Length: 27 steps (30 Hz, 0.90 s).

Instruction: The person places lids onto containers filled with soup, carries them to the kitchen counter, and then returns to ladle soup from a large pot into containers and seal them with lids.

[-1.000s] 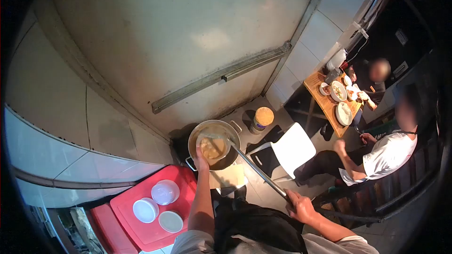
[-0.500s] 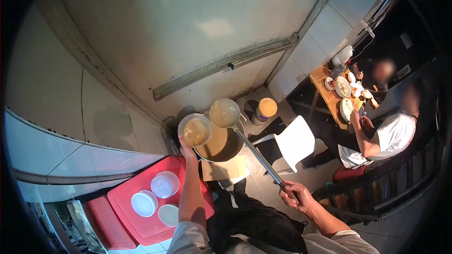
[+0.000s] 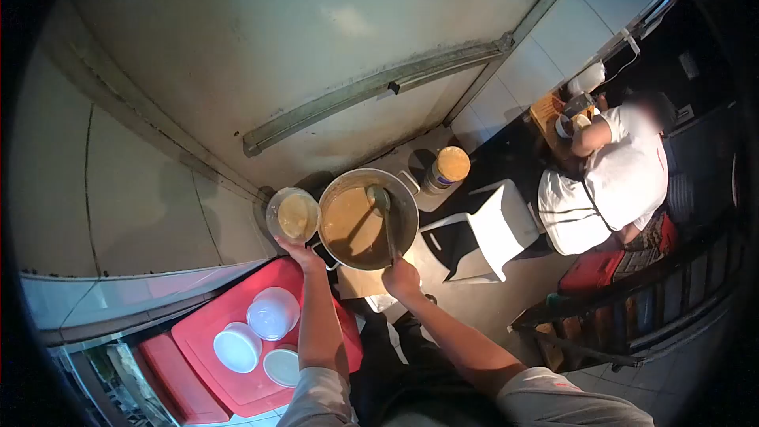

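Observation:
A large metal pot [image 3: 411, 217] holds thick brown liquid [image 3: 344, 221]. My right hand [image 3: 402, 278] is wrapped round the handle of a ladle [image 3: 379, 199], whose bowl rests in the liquid near the pot's far side. Left of the pot, my left hand [image 3: 296, 253] supports a clear plastic tub [image 3: 277, 225] from below, with some of the brown liquid inside. The tub is close to the pot's rim, and whether they touch I cannot tell. The fingers under the tub are partly hidden.
White plastic tubs [image 3: 273, 314] stand on a red surface [image 3: 205, 348] at lower left. Right of the pot are a lidded bucket [image 3: 449, 170] and a white chair [image 3: 506, 229]. A person in a white shirt [image 3: 628, 162] leans over a wooden table [image 3: 545, 115]; a dark railing [image 3: 624, 324] runs below.
The ladle has gone from above the pot's far edge down into the liquid, my right hand moving left. The tub has shifted left. The seated person in white has risen and leans over the table.

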{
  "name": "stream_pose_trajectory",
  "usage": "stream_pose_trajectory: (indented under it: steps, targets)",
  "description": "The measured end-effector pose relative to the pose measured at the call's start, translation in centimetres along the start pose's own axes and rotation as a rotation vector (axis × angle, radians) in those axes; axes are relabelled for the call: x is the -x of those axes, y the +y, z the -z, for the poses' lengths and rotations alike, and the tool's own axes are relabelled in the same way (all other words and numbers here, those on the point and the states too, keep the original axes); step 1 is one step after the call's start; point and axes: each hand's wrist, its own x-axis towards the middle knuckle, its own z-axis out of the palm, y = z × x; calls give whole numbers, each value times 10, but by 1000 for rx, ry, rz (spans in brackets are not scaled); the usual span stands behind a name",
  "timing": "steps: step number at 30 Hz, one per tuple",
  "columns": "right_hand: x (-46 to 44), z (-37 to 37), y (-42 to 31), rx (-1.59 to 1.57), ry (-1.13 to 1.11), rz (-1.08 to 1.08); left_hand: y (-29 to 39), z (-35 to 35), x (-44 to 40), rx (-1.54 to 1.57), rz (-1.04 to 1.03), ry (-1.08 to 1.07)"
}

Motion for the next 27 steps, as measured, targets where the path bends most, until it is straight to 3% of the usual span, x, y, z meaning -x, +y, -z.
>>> stream_pose_trajectory:
  steps: [6, 13, 25, 27]
  targets:
    - [-7, -31, -24, 160, -120, 77, -14, 4, -1, 65, -119, -45]
    - [-12, -39, 10, 389, -232, 206, -27, 19, -14, 129, -124, -142]
    - [-6, -7, 27, 449, -474, 346, -29, 22, -13, 148, -123, -88]
    - [-9, -3, 34, 351, -436, 350, -31, 21, -13, 142, -148, -78]
